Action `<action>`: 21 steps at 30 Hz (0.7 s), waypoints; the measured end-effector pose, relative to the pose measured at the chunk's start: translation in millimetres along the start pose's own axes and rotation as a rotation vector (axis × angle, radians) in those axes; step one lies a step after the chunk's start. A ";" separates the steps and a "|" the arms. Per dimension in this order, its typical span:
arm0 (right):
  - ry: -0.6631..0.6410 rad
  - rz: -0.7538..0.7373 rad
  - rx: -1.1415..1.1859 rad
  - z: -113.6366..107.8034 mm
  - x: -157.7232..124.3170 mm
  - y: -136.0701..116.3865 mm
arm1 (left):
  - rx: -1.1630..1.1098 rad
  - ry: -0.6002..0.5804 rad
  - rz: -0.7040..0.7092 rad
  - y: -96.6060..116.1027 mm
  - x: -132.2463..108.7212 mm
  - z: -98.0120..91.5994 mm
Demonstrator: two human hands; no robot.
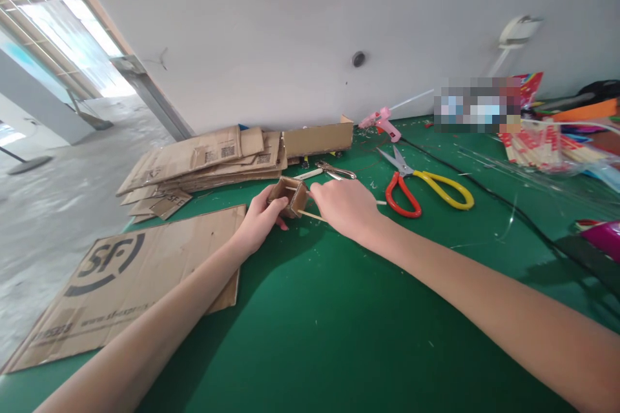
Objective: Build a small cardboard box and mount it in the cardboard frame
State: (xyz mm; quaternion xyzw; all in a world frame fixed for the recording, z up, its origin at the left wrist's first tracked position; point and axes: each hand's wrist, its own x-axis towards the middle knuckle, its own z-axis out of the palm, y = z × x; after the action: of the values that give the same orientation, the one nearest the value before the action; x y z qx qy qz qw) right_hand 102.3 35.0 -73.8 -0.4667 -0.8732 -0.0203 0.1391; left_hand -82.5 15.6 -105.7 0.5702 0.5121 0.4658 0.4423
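Observation:
Above the green table, my left hand grips a small open cardboard box by its left side, thumb on the near wall. My right hand is closed just right of the box around a thin wooden stick, whose end shows beyond the hand. A short length of stick is visible inside the box. A second thin stick runs from the box's lower right corner to beneath my right hand. The right fingertips are mostly hidden behind the hand.
Red-and-yellow-handled scissors lie open to the right. Behind them rests a pink glue gun, its black cord crossing the table. Pliers, stacked cardboard and a printed cardboard sheet lie left; bagged sticks lie right.

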 end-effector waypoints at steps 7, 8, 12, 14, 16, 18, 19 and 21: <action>-0.097 0.093 0.238 -6.2 4.2 3.2 | 0.031 -0.004 0.014 2.8 -2.4 1.4; -0.167 0.165 0.396 -7.7 6.6 5.7 | 0.034 -0.009 0.022 3.3 -2.6 1.6; -0.572 0.466 1.098 -11.5 14.1 16.5 | 0.042 -0.022 0.058 4.9 -3.2 1.6; -0.651 0.511 1.204 -10.3 15.7 19.0 | 0.069 -0.020 0.071 5.5 -3.2 1.6; -0.543 0.456 1.018 -7.7 15.2 17.7 | 0.093 -0.020 0.069 6.0 -2.9 1.8; -0.321 0.298 0.674 -5.5 12.1 13.1 | 0.094 -0.017 0.055 6.0 -2.5 2.1; -0.211 0.207 0.496 -5.0 9.6 9.9 | 0.086 -0.014 0.046 5.7 -2.2 2.2; -0.065 0.060 0.197 -5.0 3.3 3.4 | 0.068 -0.007 0.026 4.9 -2.0 2.0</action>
State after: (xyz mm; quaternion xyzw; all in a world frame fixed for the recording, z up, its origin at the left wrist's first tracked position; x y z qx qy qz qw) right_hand 104.5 38.7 -68.5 -0.4771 -0.8606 0.0852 0.1566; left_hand -79.8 13.2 -101.4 0.5930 0.5186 0.4521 0.4183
